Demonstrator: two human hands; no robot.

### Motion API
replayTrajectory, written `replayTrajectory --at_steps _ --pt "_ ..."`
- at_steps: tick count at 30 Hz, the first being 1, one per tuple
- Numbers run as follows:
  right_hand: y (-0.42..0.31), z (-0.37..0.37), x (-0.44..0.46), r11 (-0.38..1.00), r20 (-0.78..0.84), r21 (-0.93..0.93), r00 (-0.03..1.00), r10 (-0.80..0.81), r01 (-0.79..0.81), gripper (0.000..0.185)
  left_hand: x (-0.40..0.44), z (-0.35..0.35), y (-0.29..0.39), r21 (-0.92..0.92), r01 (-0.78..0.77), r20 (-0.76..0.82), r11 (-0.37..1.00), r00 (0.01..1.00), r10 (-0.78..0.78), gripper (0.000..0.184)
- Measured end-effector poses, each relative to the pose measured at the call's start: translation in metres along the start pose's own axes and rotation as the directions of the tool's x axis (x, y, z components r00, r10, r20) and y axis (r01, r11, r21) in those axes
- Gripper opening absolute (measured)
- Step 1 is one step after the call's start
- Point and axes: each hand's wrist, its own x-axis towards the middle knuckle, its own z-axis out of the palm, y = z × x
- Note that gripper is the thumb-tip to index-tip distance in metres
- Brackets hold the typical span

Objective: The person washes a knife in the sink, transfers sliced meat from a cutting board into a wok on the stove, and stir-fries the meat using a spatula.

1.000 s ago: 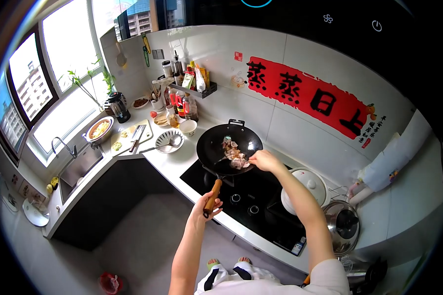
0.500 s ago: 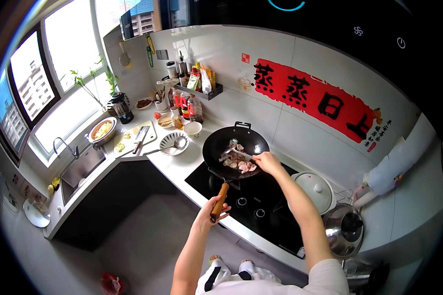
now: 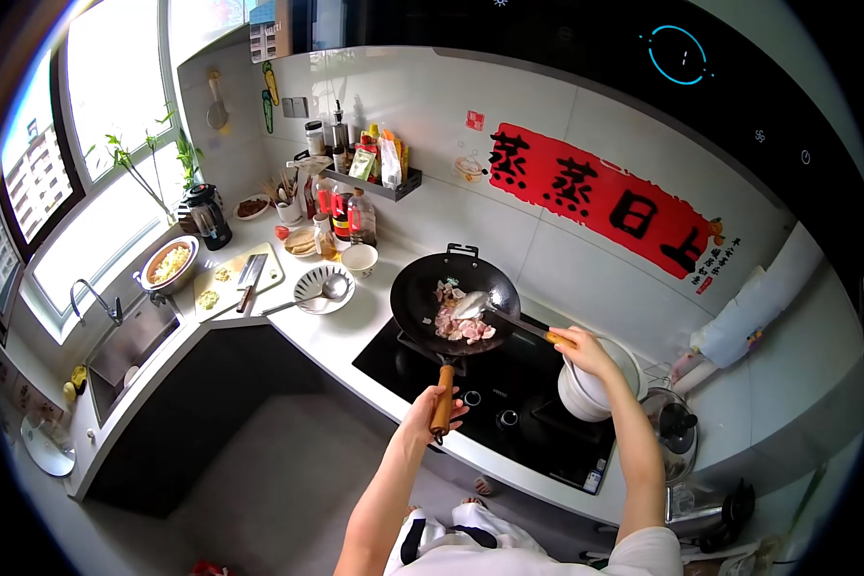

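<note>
A black wok point(image 3: 415, 300) stands on the left part of the black stove point(image 3: 538, 446), with pieces of pinkish meat point(image 3: 464, 328) inside. My left hand point(image 3: 430, 413) is wrapped round the wok's wooden handle point(image 3: 443, 396), in front of the wok. To the right, my right hand point(image 3: 586, 351) grips the wooden end of a metal spatula point(image 3: 520, 321). The spatula's blade lies among the meat. Beside my right hand is a white pot point(image 3: 586, 392), partly covered by the hand and forearm.
Left of the wok are a striped bowl point(image 3: 309, 281) with a ladle, a small white bowl point(image 3: 359, 259), and a cutting board point(image 3: 270, 271) with knives. Bottles point(image 3: 361, 219) stand near the wall. A sink point(image 3: 130, 360) lies far left, and a glass lid point(image 3: 677, 432) at right.
My right hand has moved right, away from the wok's rim, and more of the spatula shows. My left hand stays on the handle. The camera view has shifted.
</note>
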Motion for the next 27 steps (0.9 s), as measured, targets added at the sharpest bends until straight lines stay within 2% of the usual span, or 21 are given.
replayTrajectory --at_steps 1,2,4,8,9,12,15,18,20,24,25,27 --pt "0.001 0.001 0.003 0.996 0.001 0.084 1.0 -0.009 0.008 0.035 0.0 0.002 0.001 -0.01 0.004 -0.013 1.0 1.0 -0.005 0.043" --pt "0.004 -0.002 0.004 0.97 0.103 0.168 0.982 0.159 -0.174 0.033 -0.001 0.004 0.001 -0.023 0.001 -0.021 1.0 1.0 -0.002 0.043" --pt "-0.025 -0.013 0.015 0.8 0.333 0.281 0.836 0.436 -0.53 0.031 -0.002 0.008 0.0 -0.04 -0.002 -0.042 0.999 0.999 0.0 0.043" --pt "-0.039 -0.028 0.022 0.82 0.391 0.224 0.82 0.419 -0.526 0.032 0.001 0.004 -0.003 -0.04 -0.01 -0.046 0.999 0.999 0.008 0.041" --pt "-0.04 -0.027 0.023 0.919 0.288 0.154 0.906 0.309 -0.362 0.031 -0.002 0.005 -0.002 -0.065 -0.007 -0.037 0.998 0.999 0.004 0.041" --pt "-0.045 -0.043 0.023 0.982 0.151 -0.186 0.987 0.045 -0.016 0.028 0.003 -0.005 -0.006 -0.115 -0.031 0.042 0.993 0.998 0.036 0.044" --pt "-0.12 -0.06 0.014 0.836 0.209 -0.548 0.968 0.139 -0.002 0.027 0.005 -0.005 -0.007 -0.162 -0.041 0.013 0.986 0.999 0.044 0.044" --pt "-0.096 -0.013 0.028 0.808 0.144 -0.59 0.983 0.114 -0.007 0.03 0.006 -0.004 -0.009 -0.215 -0.056 0.023 0.975 0.998 0.062 0.043" --pt "-0.069 0.028 0.047 0.864 0.068 -0.503 0.995 0.074 -0.03 0.033 -0.001 0.005 -0.009 -0.227 -0.061 -0.025 0.972 0.998 0.056 0.041" --pt "-0.068 0.052 0.065 0.895 -0.075 -0.442 0.997 0.022 -0.053 0.026 -0.004 0.009 -0.008 -0.261 -0.068 -0.044 0.963 0.997 0.058 0.037" --pt "-0.07 0.053 0.073 0.895 -0.04 -0.444 0.999 0.035 -0.049 0.024 -0.001 0.009 -0.01 -0.257 -0.072 -0.042 0.964 0.997 0.063 0.037" --pt "-0.058 0.073 0.087 0.901 -0.085 -0.426 0.995 0.053 -0.084 0.019 0.002 0.015 -0.014 -0.239 -0.083 -0.073 0.967 0.995 0.068 0.035"
